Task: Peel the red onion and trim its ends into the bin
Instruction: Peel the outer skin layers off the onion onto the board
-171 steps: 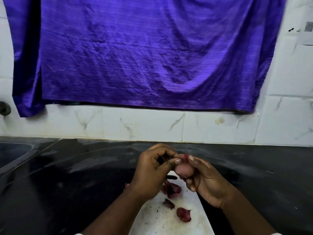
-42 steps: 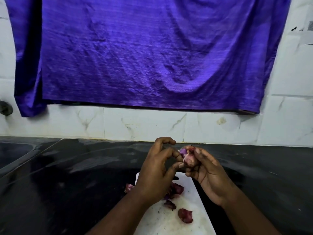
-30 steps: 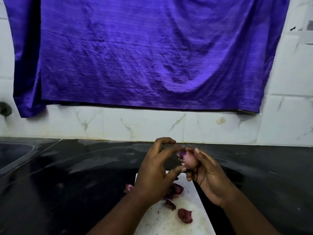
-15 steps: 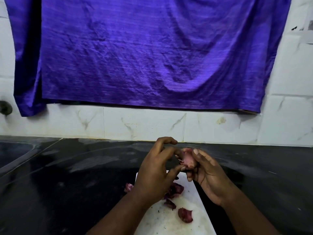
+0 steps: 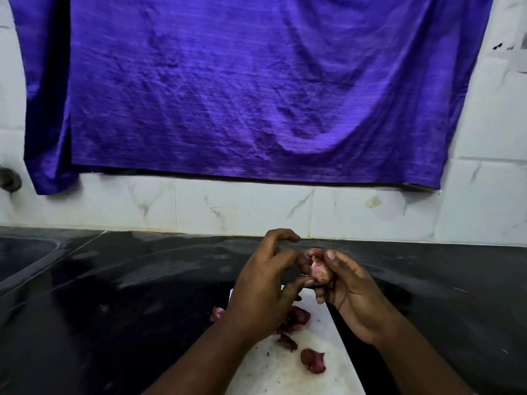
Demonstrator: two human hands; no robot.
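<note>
Pink, half-bare red onion (image 5: 319,271) is gripped in my right hand (image 5: 352,293) — steady, so my left hand (image 5: 261,295) beside it pinches its top to peel.

Bare forearms (image 5: 199,357); left grip (image 5: 262,292), right grip (image 5: 352,295) bare, nails (image 5: 330,254) short

Purple cloth (image 5: 256,89) hangs on white tile wall (image 5: 242,206) beyond left hand (image 5: 258,292) and right hand (image 5: 352,295). Black counter (image 5: 114,295) beneath; sink (image 5: 22,252) far left of left hand.
</note>
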